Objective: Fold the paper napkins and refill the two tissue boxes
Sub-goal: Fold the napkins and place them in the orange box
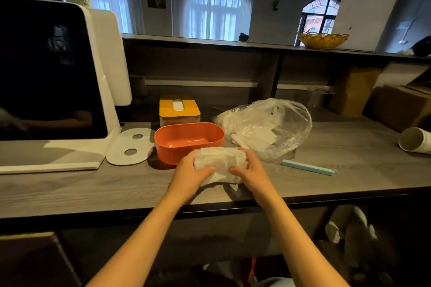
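Note:
A folded stack of white paper napkins point(220, 161) is held between both hands just in front of an open orange tissue box point(184, 138) with nothing visible inside. My left hand point(190, 170) grips the stack's left end and my right hand point(250, 170) grips its right end. Behind the orange box stands a second tissue box with a yellow lid point(179, 107) and a slot on top. A clear plastic bag point(270, 128) holding more white napkins lies to the right. A white oval lid with two holes point(130, 147) rests on the desk left of the orange box.
A white point-of-sale screen point(46, 77) fills the desk's left side. A light-blue sealing clip point(307, 166) lies right of my hands. A roll of paper point(415, 140) and cardboard boxes point(396, 105) sit at the far right. A raised shelf carries a yellow basket point(323, 41).

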`<state>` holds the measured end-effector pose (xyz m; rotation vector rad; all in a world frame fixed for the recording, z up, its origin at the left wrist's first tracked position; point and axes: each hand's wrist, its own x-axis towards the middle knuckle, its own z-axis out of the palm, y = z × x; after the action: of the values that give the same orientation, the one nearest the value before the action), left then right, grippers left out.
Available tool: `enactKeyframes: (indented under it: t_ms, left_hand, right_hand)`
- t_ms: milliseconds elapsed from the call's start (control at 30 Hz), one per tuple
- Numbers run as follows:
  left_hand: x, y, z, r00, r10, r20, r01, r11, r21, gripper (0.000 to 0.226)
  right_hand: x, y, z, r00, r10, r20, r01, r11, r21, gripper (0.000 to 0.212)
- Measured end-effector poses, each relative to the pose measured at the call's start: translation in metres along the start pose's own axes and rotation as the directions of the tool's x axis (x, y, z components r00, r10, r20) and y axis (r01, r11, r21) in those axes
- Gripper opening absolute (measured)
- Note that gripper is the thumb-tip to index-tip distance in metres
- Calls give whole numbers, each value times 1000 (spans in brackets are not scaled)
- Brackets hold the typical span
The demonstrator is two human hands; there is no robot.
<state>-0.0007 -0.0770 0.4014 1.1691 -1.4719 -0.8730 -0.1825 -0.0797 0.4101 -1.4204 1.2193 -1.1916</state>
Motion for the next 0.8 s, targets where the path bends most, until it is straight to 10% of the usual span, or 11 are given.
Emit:
enactKeyframes:
  t_ms: [400,500,800]
  left_hand:
    - [-3,20,35,909,-175,-379,104,974,-201,16]
    - [0,18,34,865,-186,-465,93,972,-217,10]
    - [-3,17,32,864,-170,-473,76,974,-212,15]
  right_hand:
    - [11,-9,53,879,22,-476,-20,1000,9,42]
    - [15,-6,45,873,22,-487,5,999,54,13]
    - [12,-1,42,924,-35,-381,33,999,-13,16]
